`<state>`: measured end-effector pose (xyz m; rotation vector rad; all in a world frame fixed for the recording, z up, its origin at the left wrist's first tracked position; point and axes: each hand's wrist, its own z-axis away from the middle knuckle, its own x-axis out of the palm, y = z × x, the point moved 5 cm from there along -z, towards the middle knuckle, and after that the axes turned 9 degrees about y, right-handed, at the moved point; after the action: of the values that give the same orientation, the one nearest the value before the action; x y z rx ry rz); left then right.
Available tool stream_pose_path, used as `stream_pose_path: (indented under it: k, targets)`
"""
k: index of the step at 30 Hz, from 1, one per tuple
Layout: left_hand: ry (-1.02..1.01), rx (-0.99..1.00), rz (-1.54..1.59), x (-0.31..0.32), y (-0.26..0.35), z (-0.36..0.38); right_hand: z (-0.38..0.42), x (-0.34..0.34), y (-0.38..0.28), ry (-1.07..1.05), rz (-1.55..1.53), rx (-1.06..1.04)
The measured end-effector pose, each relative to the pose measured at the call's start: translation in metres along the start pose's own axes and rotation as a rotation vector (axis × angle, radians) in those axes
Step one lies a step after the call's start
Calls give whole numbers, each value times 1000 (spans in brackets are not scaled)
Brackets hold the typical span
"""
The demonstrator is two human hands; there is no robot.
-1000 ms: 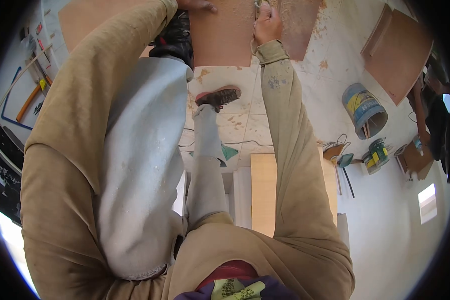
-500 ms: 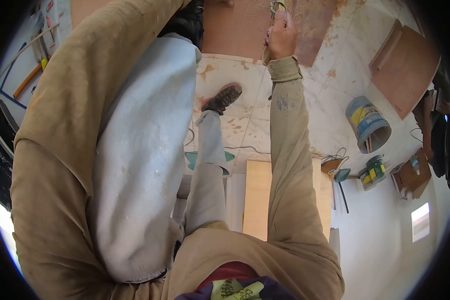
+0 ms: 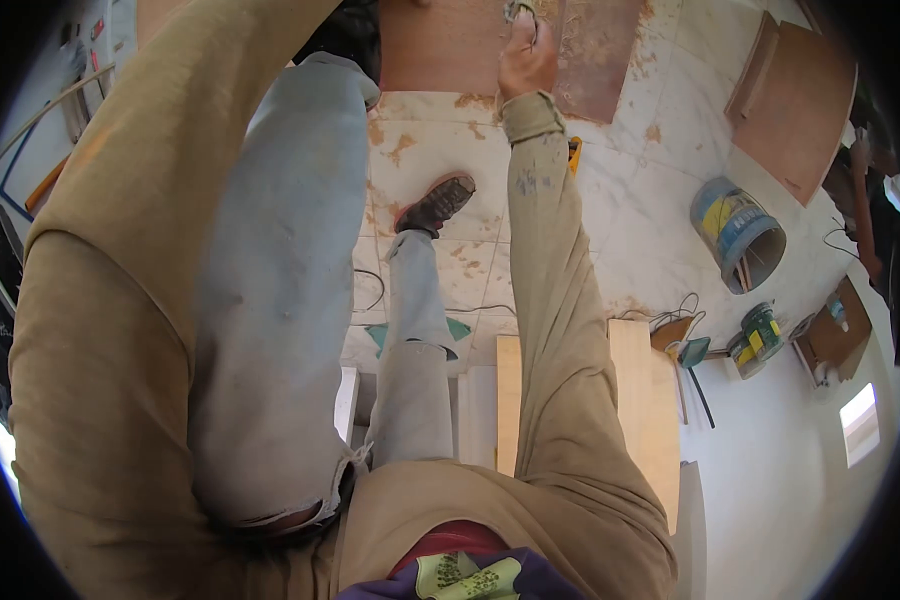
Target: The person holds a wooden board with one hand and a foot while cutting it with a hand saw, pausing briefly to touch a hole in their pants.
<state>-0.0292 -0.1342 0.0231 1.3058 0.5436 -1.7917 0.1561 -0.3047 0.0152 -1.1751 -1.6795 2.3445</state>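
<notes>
My right hand (image 3: 528, 62) is closed at the top of the view, over a reddish-brown wooden board (image 3: 440, 60). A small pale and metallic piece (image 3: 517, 10) shows at its fingers; the rest of that held thing is out of frame. Beside it, a darker panel (image 3: 600, 70) carries sawdust or shavings. My left sleeve (image 3: 240, 60) runs out past the top edge. A sliver of skin (image 3: 422, 2) at that edge may belong to my left hand; its fingers cannot be made out. A yellow object (image 3: 574, 155) peeks out beside my right cuff.
My bent leg in pale jeans (image 3: 280, 250) fills the left middle; my shoe (image 3: 438, 205) rests on dusty tiles. To the right are a blue bucket (image 3: 715, 225), brown panels (image 3: 795, 110) and green cans (image 3: 760, 330). Cables (image 3: 660, 318) and light boards (image 3: 645, 400) lie nearer me.
My right hand has shifted left and up in the view, and less of the thing it holds shows. The yellow object by my cuff has come into sight. The whole view has shifted slightly.
</notes>
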Motion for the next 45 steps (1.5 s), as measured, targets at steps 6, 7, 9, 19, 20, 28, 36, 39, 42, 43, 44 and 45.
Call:
stream_pose_path:
  k: [6,7,9,19,20,28,36,39,42,43,44,45]
  targets:
    - [14,-12,-3,-20,3,11,76,-67,-9,-127,22,133]
    - [18,-16,-23,-21,5,12,111,-96,-13,-97,34,81]
    - [19,-24,-38,-28,4,11,148,-129,-20,-140,-11,266]
    - [4,-18,13,-30,7,19,-8,5,4,-96,27,97]
    - [28,-20,21,-32,4,16,24,-25,-4,-128,58,164]
    - [-26,-19,40,-34,4,17,83,-72,-15,-146,90,185]
    - [6,-8,54,-33,2,13,75,-64,5,-161,1,297]
    - [7,-11,56,-35,1,13,143,-128,-26,-186,62,361]
    - [-36,-12,49,-35,7,15,105,-96,-13,-165,41,370]
    - [-36,-13,35,-35,6,11,59,-57,-23,-96,62,172]
    - [-38,-22,22,-39,6,12,20,-20,-8,-23,-4,18]
    - [-35,-18,30,-39,7,13,-10,-2,-18,-21,16,12]
